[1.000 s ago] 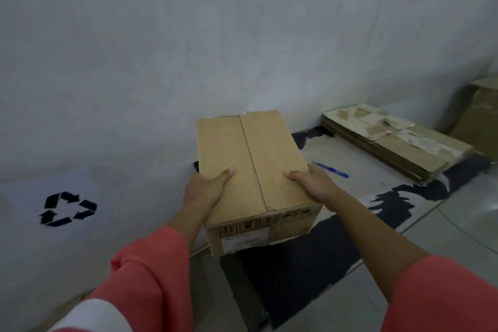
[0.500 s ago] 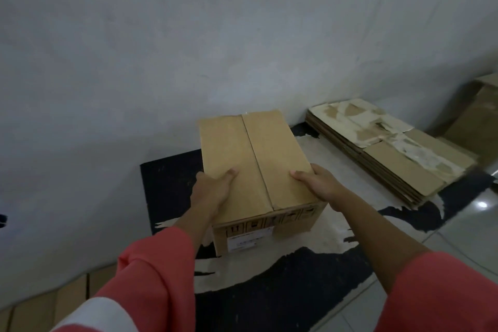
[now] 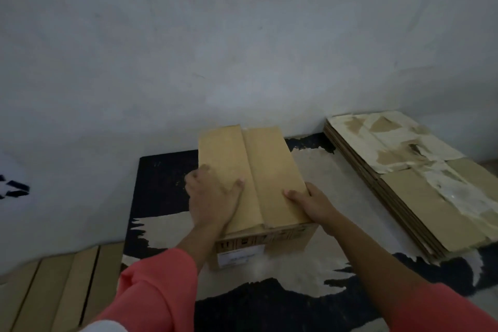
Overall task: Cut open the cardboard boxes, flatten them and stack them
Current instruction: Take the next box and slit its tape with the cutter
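Note:
A closed brown cardboard box (image 3: pixel 269 170) with a seam down the middle of its top and a white label on its near side sits on a black and beige mat (image 3: pixel 161 183) close to the wall. My left hand (image 3: pixel 213 202) grips its top left edge, thumb on the top flap. On the right edge my right hand (image 3: pixel 312 205) holds on, thumb on top and fingers down the side. A stack of flattened cardboard (image 3: pixel 417 197) with torn white patches lies to the right on the floor.
A grey wall (image 3: pixel 242 48) rises right behind the box. Brown cardboard boxes (image 3: pixel 54 291) stand at the lower left beside the mat. Part of a black recycling sign (image 3: pixel 13 188) shows at the left edge.
Both hands have carried the box down and toward the wall; it now sits on the mat. My left hand has shifted further onto the top flap.

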